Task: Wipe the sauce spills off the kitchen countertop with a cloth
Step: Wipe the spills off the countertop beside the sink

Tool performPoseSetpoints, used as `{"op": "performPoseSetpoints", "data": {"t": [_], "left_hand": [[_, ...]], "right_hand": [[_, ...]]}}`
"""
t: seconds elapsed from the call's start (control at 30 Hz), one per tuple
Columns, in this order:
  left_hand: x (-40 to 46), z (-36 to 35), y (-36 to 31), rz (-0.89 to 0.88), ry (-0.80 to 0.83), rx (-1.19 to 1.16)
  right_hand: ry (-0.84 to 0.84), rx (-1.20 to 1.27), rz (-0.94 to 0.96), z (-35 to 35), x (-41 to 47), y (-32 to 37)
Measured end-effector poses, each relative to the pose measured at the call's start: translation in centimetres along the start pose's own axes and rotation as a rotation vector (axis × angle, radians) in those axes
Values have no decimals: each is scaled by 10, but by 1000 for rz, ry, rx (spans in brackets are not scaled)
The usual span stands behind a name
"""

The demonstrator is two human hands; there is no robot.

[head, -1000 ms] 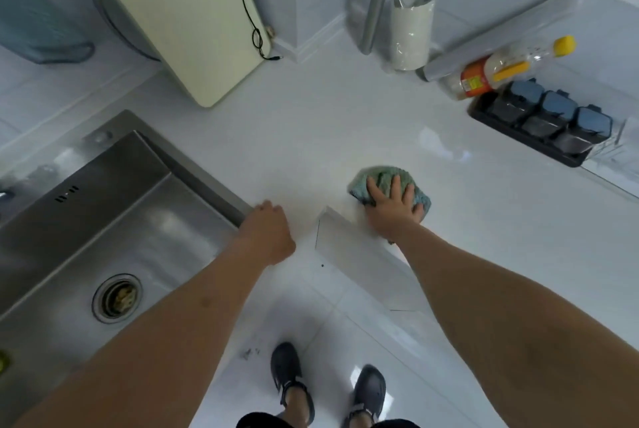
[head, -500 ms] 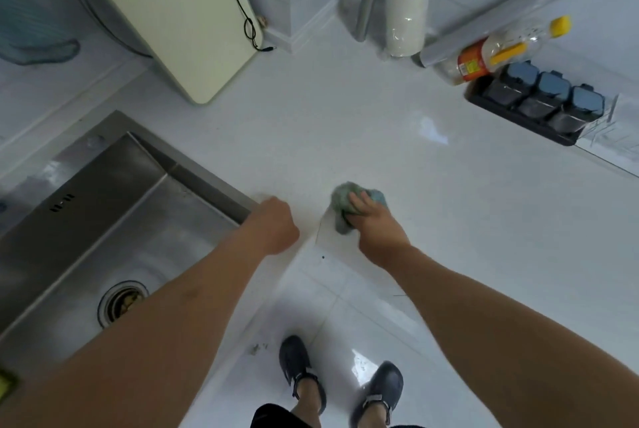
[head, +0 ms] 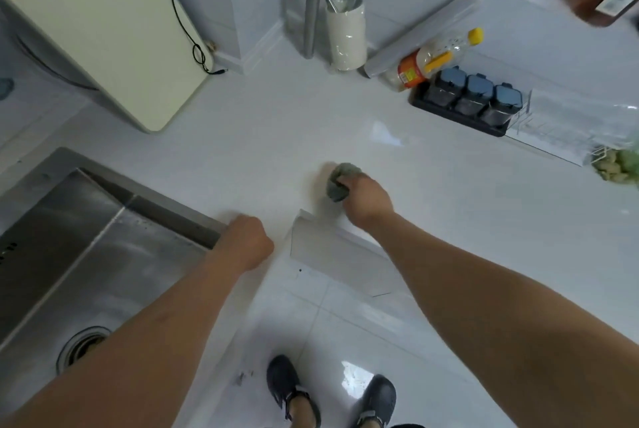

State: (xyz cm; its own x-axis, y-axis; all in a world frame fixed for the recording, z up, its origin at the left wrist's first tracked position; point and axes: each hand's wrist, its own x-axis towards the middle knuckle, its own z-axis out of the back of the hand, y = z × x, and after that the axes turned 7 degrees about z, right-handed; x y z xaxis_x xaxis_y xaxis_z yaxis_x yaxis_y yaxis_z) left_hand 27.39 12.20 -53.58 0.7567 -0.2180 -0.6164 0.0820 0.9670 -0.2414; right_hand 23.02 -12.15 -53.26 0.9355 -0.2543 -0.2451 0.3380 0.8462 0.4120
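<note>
Your right hand [head: 368, 199] has its fingers clenched round the bunched green cloth [head: 340, 182], pressing it down on the white table [head: 262, 137] just in from the front corner. The cloth sits at about 11 o'clock from your knuckles, wadded into a ball rather than spread flat. Your left hand [head: 247, 244] is curled into a loose fist holding nothing, resting at the table's front edge beside the steel sink [head: 69, 254], at roughly 8 o'clock from the cloth.

Moving outward, the surface around the cloth looks clean: no sauce marks show anywhere on it, though the picture is blurred and pale smears might not show. A bright patch at 1 o'clock from the cloth looks like a reflection or a wet sheen. By that, most of the wiping seems done; what may be left is the stretch toward the spice jars [head: 473, 99] and bottle [head: 435, 61] at 1 o'clock.
</note>
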Motion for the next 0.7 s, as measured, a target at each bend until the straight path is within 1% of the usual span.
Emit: {"op": "performPoseSetpoints", "data": {"t": [0.03,0.07,0.1,0.13,0.23,0.3,0.5,0.6,0.63,0.7], "left_hand": [[1,0,-1,13,-12,-9],[2,-3,-5,10,-33,-8],[2,-4,-10,2,-60,-1],[2,-13,-23,-11,-79,0],[-3,-17,-53,-80,-126,8],[-9,-27,-82,-143,-107,30],[-29,-73,-168,-256,28,150],[-49,-101,-215,-305,83,166],[-56,-109,-230,-322,93,160],[-66,-125,-259,-351,99,168]], "right_hand": [[82,-44,72,-15,4,11],[166,-97,101,-30,5,17],[219,-132,107,-43,5,22],[231,-148,84,-52,-2,16],[132,-162,13,-68,-22,-2],[114,-150,-50,-61,-38,-32],[84,-128,-239,-18,-115,-163],[69,-56,-371,11,-159,-224],[35,3,-407,25,-170,-237],[-132,114,-485,58,-192,-260]]}}
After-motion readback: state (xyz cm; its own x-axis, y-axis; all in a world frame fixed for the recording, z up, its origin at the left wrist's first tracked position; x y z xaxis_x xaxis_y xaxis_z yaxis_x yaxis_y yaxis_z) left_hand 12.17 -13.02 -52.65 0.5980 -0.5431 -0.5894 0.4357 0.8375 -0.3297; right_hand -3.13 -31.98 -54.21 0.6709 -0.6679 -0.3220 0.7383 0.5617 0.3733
